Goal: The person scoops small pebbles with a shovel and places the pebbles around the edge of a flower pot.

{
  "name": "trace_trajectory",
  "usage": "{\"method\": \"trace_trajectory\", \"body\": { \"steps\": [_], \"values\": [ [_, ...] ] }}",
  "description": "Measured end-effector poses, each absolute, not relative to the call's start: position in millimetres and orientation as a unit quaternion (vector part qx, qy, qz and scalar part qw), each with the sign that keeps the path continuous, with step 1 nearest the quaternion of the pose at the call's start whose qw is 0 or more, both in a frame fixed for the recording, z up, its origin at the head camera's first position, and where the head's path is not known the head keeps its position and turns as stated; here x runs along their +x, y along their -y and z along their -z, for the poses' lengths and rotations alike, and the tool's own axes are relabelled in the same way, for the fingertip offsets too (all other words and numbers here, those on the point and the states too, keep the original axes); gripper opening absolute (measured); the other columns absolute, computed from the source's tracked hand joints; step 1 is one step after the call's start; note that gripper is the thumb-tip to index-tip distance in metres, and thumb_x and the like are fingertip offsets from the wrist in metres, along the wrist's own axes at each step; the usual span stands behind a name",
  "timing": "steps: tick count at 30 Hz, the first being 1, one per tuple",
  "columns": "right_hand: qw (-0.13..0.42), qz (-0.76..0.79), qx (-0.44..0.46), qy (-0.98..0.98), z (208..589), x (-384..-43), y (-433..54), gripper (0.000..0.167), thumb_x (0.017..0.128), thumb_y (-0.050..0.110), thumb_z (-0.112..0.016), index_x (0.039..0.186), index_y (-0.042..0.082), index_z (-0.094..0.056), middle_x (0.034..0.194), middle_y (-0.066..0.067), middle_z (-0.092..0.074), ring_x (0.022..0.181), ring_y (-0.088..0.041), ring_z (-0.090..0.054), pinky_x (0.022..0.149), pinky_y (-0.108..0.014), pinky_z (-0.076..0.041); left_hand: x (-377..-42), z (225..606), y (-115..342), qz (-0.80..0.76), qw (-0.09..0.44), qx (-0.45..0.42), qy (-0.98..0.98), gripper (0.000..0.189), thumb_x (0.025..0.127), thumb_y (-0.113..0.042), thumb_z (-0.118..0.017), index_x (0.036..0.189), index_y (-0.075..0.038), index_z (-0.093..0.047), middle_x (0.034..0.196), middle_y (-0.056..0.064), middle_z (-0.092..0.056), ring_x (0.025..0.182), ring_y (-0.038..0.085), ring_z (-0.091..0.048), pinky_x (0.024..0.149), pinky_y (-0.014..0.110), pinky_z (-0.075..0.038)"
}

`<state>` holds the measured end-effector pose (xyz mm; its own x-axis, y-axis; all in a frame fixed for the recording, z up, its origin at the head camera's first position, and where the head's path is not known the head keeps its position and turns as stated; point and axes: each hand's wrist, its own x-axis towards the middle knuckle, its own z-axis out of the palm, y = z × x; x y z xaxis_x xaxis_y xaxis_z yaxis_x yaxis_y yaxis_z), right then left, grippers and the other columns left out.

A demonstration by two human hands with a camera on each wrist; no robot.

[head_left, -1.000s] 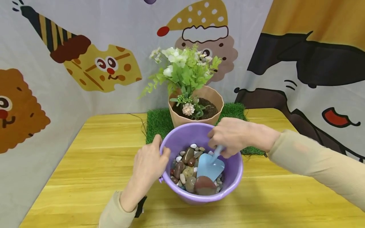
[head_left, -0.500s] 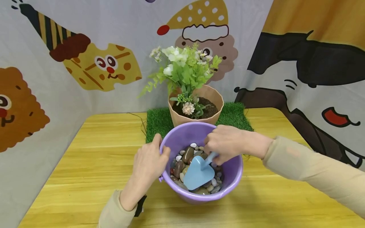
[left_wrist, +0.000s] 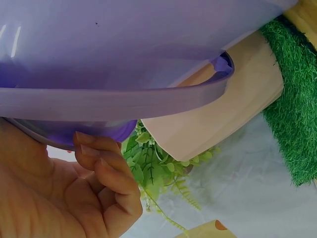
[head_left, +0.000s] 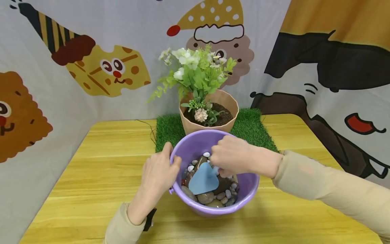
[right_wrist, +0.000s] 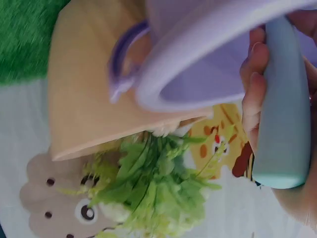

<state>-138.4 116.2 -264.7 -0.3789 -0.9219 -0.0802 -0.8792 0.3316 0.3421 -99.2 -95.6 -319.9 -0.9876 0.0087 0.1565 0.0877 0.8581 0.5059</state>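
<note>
A purple bucket with pebbles of mixed sizes and colours stands on the table. My left hand grips its left rim; in the left wrist view the curled fingers lie at the rim, near the bucket's carrying handle. My right hand reaches over the bucket from the right and holds a light blue shovel. Its blade lies over the stones, hiding some of them. In the right wrist view, fingers wrap the thick shovel handle.
Right behind the bucket, a peach flowerpot holds dark soil and a leafy plant with white flowers. It stands on a green turf mat. The wooden table backs onto a cartoon-printed cloth.
My right hand has moved left and slightly toward me, dragging the shovel across the pebbles from right to left. The large reddish-brown stone at the front has gone from view. The left hand stays put.
</note>
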Motion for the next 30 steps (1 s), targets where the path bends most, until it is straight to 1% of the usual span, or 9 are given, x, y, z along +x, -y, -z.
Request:
{"method": "trace_trajectory", "body": {
  "steps": [4,11,15,18,21,23,26,30],
  "values": [
    [0.076,0.168,0.571,0.8,266.4,-141.1,-112.9,0.019,0.067,0.03,-0.072,0.055,0.022,-0.06,0.052,0.008,-0.053,0.042,-0.011,-0.031,0.041,-0.024,-0.027,-99.2,320.5,95.1,0.262,0.077,-0.028,0.962,0.011,0.087,-0.022,-0.052,0.086,-0.011,-0.05,0.059,0.005,-0.054,0.046,0.019,-0.048,0.043,0.026,-0.035],
    [0.032,0.156,0.576,0.802,261.1,-147.3,-113.5,0.026,0.069,0.033,-0.073,0.052,0.023,-0.056,0.056,0.009,-0.054,0.044,-0.009,-0.032,0.044,-0.023,-0.029,-98.9,321.5,95.4,0.271,0.078,-0.028,0.959,0.011,0.087,-0.021,-0.053,0.086,-0.011,-0.05,0.059,0.005,-0.054,0.045,0.017,-0.048,0.041,0.025,-0.036],
    [0.022,0.141,0.577,0.804,263.0,-147.4,-110.5,0.031,0.067,0.034,-0.074,0.05,0.024,-0.051,0.055,0.01,-0.05,0.045,-0.009,-0.028,0.043,-0.023,-0.025,-99.4,321.7,96.9,0.268,0.087,-0.027,0.959,0.01,0.086,-0.02,-0.053,0.085,-0.011,-0.049,0.058,0.005,-0.054,0.045,0.018,-0.048,0.042,0.026,-0.036],
    [0.015,0.106,0.571,0.814,269.3,-148.9,-111.4,0.034,0.065,0.03,-0.074,0.049,0.024,-0.045,0.052,0.011,-0.043,0.047,-0.008,-0.024,0.043,-0.022,-0.02,-99.6,321.1,97.7,0.266,0.087,-0.027,0.96,0.011,0.086,-0.021,-0.053,0.085,-0.011,-0.049,0.058,0.004,-0.054,0.046,0.019,-0.049,0.043,0.026,-0.036],
    [0.006,0.06,0.566,0.822,275.5,-151.7,-115.4,0.035,0.065,0.025,-0.073,0.049,0.024,-0.042,0.051,0.012,-0.038,0.046,-0.005,-0.023,0.043,-0.019,-0.018,-99.8,321.0,97.7,0.267,0.083,-0.027,0.96,0.011,0.086,-0.021,-0.053,0.085,-0.011,-0.049,0.058,0.004,-0.054,0.046,0.019,-0.048,0.043,0.026,-0.036],
    [-0.01,0.034,0.561,0.827,279.5,-154.5,-118.6,0.033,0.066,0.023,-0.072,0.05,0.024,-0.043,0.05,0.012,-0.038,0.046,-0.003,-0.025,0.043,-0.017,-0.019,-99.6,320.9,97.5,0.269,0.08,-0.026,0.96,0.011,0.087,-0.022,-0.052,0.085,-0.012,-0.048,0.058,0.004,-0.053,0.046,0.018,-0.048,0.043,0.026,-0.036],
    [-0.036,0.004,0.551,0.834,283.0,-158.5,-124.3,0.024,0.067,0.022,-0.072,0.053,0.025,-0.053,0.053,0.014,-0.044,0.047,0.001,-0.03,0.045,-0.015,-0.024,-99.4,321.5,97.1,0.272,0.076,-0.025,0.959,0.011,0.087,-0.023,-0.052,0.084,-0.013,-0.048,0.058,0.004,-0.053,0.046,0.018,-0.048,0.042,0.026,-0.036],
    [-0.046,-0.029,0.549,0.834,285.3,-162.9,-131.6,0.007,0.069,0.022,-0.071,0.066,0.027,-0.069,0.061,0.015,-0.053,0.051,0.005,-0.038,0.05,-0.013,-0.033,-99.2,321.9,96.6,0.279,0.073,-0.024,0.957,0.012,0.087,-0.023,-0.052,0.085,-0.012,-0.048,0.058,0.004,-0.053,0.045,0.017,-0.047,0.041,0.025,-0.037]
  ]
}}
